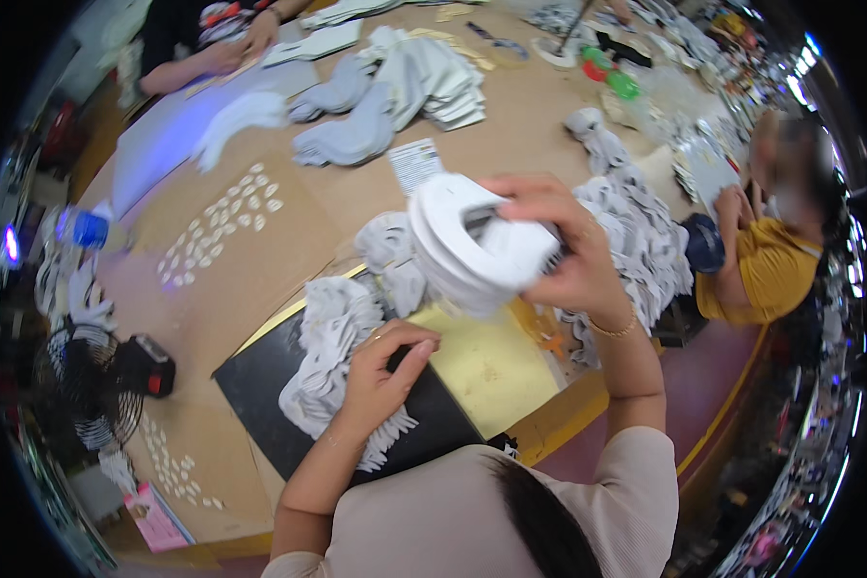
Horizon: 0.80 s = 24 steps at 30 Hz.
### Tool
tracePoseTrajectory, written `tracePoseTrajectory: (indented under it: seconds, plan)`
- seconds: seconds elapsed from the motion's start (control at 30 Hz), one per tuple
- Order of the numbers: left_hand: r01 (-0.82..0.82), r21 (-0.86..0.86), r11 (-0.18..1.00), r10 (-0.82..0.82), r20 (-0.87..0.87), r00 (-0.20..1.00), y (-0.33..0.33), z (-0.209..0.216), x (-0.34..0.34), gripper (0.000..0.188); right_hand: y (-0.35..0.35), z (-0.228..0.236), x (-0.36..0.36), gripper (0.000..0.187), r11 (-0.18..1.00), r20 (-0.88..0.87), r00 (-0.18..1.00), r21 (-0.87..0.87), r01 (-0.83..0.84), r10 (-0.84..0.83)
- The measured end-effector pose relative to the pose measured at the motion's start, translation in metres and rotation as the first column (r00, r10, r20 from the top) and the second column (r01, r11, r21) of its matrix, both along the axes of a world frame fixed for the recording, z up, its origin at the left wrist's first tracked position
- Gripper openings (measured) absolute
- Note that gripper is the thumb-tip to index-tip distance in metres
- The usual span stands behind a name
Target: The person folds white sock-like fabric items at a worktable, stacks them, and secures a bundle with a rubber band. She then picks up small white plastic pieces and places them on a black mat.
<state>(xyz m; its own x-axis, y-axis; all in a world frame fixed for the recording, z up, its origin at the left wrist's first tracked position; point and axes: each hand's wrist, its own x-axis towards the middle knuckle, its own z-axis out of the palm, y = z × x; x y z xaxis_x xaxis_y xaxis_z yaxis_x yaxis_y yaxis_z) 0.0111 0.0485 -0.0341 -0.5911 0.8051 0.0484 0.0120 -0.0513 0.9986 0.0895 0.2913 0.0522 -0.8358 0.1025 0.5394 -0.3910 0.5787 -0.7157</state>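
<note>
My right hand (573, 241) is raised over the table, its thumb and fingers closed on the edge of a stack of white curved cut-out pieces (506, 255). The stack is U-shaped with an opening in its middle, and motion blurs its lower side. My left hand (385, 371) lies over a long overlapping pile of white cut-out pieces (323, 337), its fingers loosely bent and the thumb apart from them. That pile rests on a black board (443, 414). More white pieces (385, 246) lie just beyond, partly covered by the stack.
A yellow sheet (496, 380) adjoins the board. Heaped white pieces (636, 231) lie at right, near a person in yellow (766, 275). Small white ovals (222, 226), a black fan (91, 385) and a bottle (89, 229) are at left. Another person's hands (241, 48) work at the far side.
</note>
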Motion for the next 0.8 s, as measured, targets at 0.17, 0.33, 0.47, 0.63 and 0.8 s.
tracePoseTrajectory:
  seconds: [0.17,0.33,0.47,0.63,0.8]
  plan:
    - [-0.017,-0.007,1.000,0.017,-0.024,1.000,0.002,-0.003,0.003,0.009,0.071,-0.018,-0.005,0.060,0.854,0.107,0.851,-0.033,0.520,-0.514]
    - [-0.020,-0.044,0.999,0.014,-0.122,0.992,0.002,0.000,0.001,0.009,0.201,-0.055,0.008,0.050,0.730,0.626,0.736,-0.372,0.573,-0.259]
    - [0.024,-0.096,0.995,-0.039,-0.153,0.987,0.003,0.006,0.000,0.010,0.262,-0.119,0.034,0.034,0.529,0.373,0.378,0.649,0.546,-0.847]
    - [0.019,-0.123,0.992,-0.044,-0.200,0.979,0.003,0.008,0.000,0.010,0.222,-0.114,0.009,0.033,0.480,0.206,0.460,0.613,0.627,-0.864]
    - [0.020,-0.149,0.989,-0.055,-0.232,0.971,0.003,0.010,0.002,0.010,0.166,-0.110,-0.012,0.048,0.386,0.250,0.327,0.794,0.469,-0.911]
